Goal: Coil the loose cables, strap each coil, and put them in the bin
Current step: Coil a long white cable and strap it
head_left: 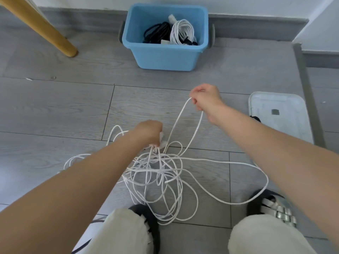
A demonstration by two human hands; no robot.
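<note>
Step in hand: a loose white cable (pixel 159 173) is being gathered from a tangle on the floor (pixel 55 107); judged as the start of coiling.
Left hand (pixel 149 132): fingers curled round a bunch of cable strands and what looks like a white plug end; the strands fan down from the fingers into the tangle directly below.
Right hand (pixel 205 99): fingers pinched shut on a raised loop of the same cable, whose two legs drop from the fingers back toward the tangle, below and to the left.
Cable position: mostly on the floor beneath the left fingers, between the person's feet, with one long loop swung out under the right forearm.
Bin (pixel 165 54): blue, well beyond both sets of fingers, against the wall.
Done so far: a white coil (pixel 181 32) and a black coil (pixel 156 33) already lie in the bin; whether they are strapped cannot be told.
Left to do: this cable is to be untangled, coiled, strapped and binned; no strap can be made out.
Nearby: a white lid (pixel 278 110) lies on the floor, right of the right fingers.
</note>
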